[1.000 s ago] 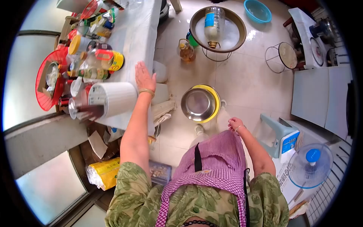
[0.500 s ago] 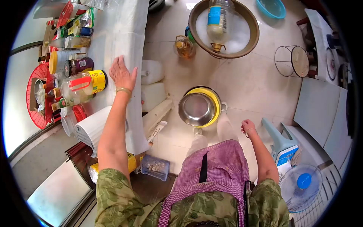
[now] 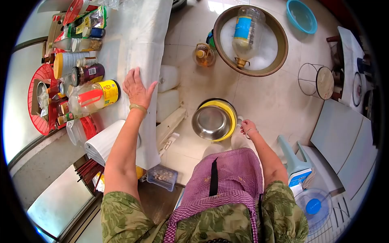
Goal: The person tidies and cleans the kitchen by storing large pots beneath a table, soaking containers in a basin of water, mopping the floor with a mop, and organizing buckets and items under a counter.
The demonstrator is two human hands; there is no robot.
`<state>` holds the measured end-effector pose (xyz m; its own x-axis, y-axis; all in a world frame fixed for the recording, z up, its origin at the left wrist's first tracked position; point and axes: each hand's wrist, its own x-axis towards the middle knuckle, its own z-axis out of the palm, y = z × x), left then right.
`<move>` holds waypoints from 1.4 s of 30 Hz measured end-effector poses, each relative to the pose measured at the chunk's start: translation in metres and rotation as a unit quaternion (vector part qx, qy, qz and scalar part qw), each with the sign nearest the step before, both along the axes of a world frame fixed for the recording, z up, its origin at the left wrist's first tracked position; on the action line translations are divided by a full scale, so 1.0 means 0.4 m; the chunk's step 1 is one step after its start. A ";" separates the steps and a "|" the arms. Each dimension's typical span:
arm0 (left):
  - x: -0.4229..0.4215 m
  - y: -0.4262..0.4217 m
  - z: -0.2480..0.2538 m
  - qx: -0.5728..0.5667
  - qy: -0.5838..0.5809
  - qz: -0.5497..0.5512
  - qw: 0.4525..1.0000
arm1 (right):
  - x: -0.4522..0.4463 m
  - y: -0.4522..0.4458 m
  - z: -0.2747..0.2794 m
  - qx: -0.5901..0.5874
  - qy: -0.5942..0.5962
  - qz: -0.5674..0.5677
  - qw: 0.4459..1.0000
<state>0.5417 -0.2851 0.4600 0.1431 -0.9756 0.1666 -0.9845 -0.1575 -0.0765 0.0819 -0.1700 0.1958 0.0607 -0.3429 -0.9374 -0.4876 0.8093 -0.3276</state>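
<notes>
My left hand rests palm down on the white table cover, fingers stretched and thumb apart. Beside it on the table lies a clear bottle with a yellow label, close to a dark-lidded jar. Loosely curled, my right hand hangs in the air in front of my body, and I see nothing in its fingers. Just left of it in the view, a steel bowl sits in a yellow basin on the floor; the hand appears apart from both.
A large brown basin holds suds and a big plastic bottle. Near it stand an oil jug, a blue basin and a wire stand. A blue stool and a fan are on the right.
My right hand has moved inward and slightly up, closer to the steel bowl. My left hand stays flat on the table. The whole view has shifted a little.
</notes>
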 end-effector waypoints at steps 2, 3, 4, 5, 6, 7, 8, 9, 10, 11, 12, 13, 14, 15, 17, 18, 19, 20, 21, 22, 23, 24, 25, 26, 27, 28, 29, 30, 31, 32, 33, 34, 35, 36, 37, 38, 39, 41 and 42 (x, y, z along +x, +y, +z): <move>0.001 -0.003 0.001 -0.003 0.004 0.000 1.000 | 0.003 -0.029 0.017 -0.002 0.000 -0.001 1.000; 0.000 -0.002 0.002 -0.002 0.002 0.001 1.000 | 0.002 -0.031 0.021 0.001 0.002 0.007 1.000; -0.002 -0.002 0.004 -0.001 0.000 0.001 1.000 | -0.001 -0.033 0.025 0.004 0.005 0.014 1.000; -0.003 -0.004 0.005 -0.001 -0.002 0.001 1.000 | -0.006 -0.037 0.027 0.004 0.008 0.012 1.000; -0.003 -0.003 0.006 -0.002 0.001 0.000 1.000 | -0.013 -0.037 0.031 0.005 0.011 0.011 1.000; -0.003 -0.002 0.007 -0.003 0.004 -0.002 1.000 | -0.018 -0.037 0.033 0.007 0.014 0.011 1.000; -0.002 -0.002 0.007 -0.003 0.006 -0.004 1.000 | -0.021 -0.039 0.034 0.008 0.016 0.008 1.000; -0.002 -0.003 0.008 -0.002 0.008 -0.004 1.000 | -0.022 -0.042 0.032 0.009 0.017 0.006 1.000; -0.002 -0.002 0.009 0.000 0.008 -0.003 1.000 | -0.021 -0.047 0.030 0.010 0.017 0.005 1.000; -0.001 -0.002 0.010 0.001 0.009 -0.002 1.000 | -0.016 -0.054 0.026 -0.001 0.018 0.017 1.000; 0.000 -0.002 0.011 0.001 0.010 -0.002 1.000 | -0.010 -0.060 0.016 -0.011 0.018 0.029 0.999; -0.001 -0.001 0.013 0.001 0.011 -0.001 1.000 | -0.006 -0.063 0.008 -0.020 0.020 0.042 0.999; -0.001 -0.002 0.013 0.000 0.012 0.000 1.000 | 0.001 -0.066 -0.001 -0.024 0.022 0.042 0.999; 0.000 -0.004 0.014 0.000 0.013 0.001 1.000 | 0.019 -0.079 0.002 -0.029 0.025 0.042 0.998; 0.001 -0.001 0.014 0.001 0.015 0.006 1.000 | 0.051 -0.106 0.007 -0.044 0.014 0.051 0.998; -0.001 -0.001 0.014 0.002 0.011 0.009 1.000 | 0.065 -0.114 -0.010 -0.056 0.001 0.059 0.997; -0.003 -0.001 0.016 0.003 0.007 0.012 1.000 | 0.080 -0.122 -0.007 -0.066 -0.012 0.066 0.996; -0.003 0.000 0.019 0.005 0.004 0.012 1.000 | 0.093 -0.127 -0.001 -0.059 -0.013 0.065 0.996; -0.001 0.001 0.019 0.004 0.003 0.015 1.000 | 0.113 -0.143 0.022 -0.055 -0.014 0.062 0.996; 0.000 0.002 0.016 0.002 0.003 0.017 1.000 | 0.129 -0.163 0.055 -0.052 -0.013 0.060 0.997; 0.001 0.004 0.015 0.000 0.003 0.020 1.000 | 0.142 -0.180 0.086 -0.066 -0.006 0.076 0.995; 0.000 0.005 0.018 -0.002 0.007 0.024 1.000 | 0.156 -0.191 0.114 -0.078 -0.001 0.091 0.993; -0.002 0.003 0.019 -0.004 0.009 0.027 1.000 | 0.168 -0.206 0.125 -0.090 0.003 0.106 0.990; -0.001 0.003 0.019 -0.006 0.010 0.032 0.999 | 0.177 -0.216 0.102 -0.149 0.013 0.157 0.976; 0.001 0.004 0.018 -0.009 0.014 0.030 0.999 | 0.187 -0.225 0.064 -0.204 0.022 0.209 0.956; 0.002 0.005 0.018 -0.012 0.018 0.027 0.999 | 0.203 -0.240 0.055 -0.258 0.031 0.259 0.930; 0.004 0.003 0.018 -0.014 0.021 0.024 0.999 | 0.222 -0.265 0.040 -0.283 0.034 0.269 0.920; 0.004 0.005 0.019 -0.005 0.023 0.031 0.999 | 0.269 -0.304 0.064 -0.308 0.036 0.278 0.909; 0.002 0.007 0.023 0.004 0.025 0.035 0.999 | 0.323 -0.344 0.085 -0.334 0.039 0.282 0.899; 0.001 -0.002 0.025 0.011 0.027 0.034 0.999 | 0.373 -0.382 0.084 -0.321 0.029 0.280 0.904; 0.001 -0.015 0.023 0.011 0.027 0.033 0.999 | 0.419 -0.428 0.071 -0.310 0.020 0.276 0.910; -0.001 -0.016 0.022 0.014 0.027 0.034 0.999 | 0.462 -0.469 0.045 -0.320 0.027 0.275 0.906; -0.002 -0.010 0.022 0.021 0.027 0.038 0.999 | 0.505 -0.502 0.019 -0.327 0.032 0.276 0.903; -0.002 -0.009 0.020 0.025 0.026 0.039 0.999 | 0.544 -0.532 -0.002 -0.316 0.039 0.267 0.910; 0.000 -0.009 0.019 0.030 0.024 0.042 0.998 | 0.584 -0.563 -0.016 -0.306 0.045 0.258 0.915; -0.001 -0.018 0.011 0.032 0.022 0.046 0.998 | 0.620 -0.611 -0.036 -0.298 0.051 0.251 0.920; -0.004 -0.026 0.006 0.034 0.019 0.049 0.998 | 0.651 -0.649 -0.063 -0.305 0.059 0.227 0.923; -0.010 -0.035 0.009 0.046 0.011 0.054 0.997 | 0.707 -0.701 -0.121 -0.312 0.075 0.179 0.930; -0.008 -0.038 0.003 0.045 0.013 0.053 0.997 | 0.735 -0.727 -0.158 -0.345 0.093 0.149 0.922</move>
<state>0.5385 -0.3002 0.4611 0.2491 -0.9657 0.0732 -0.9647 -0.2541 -0.0694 0.3759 -0.4609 0.1326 0.1087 -0.8561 -0.5052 -0.7540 0.2602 -0.6032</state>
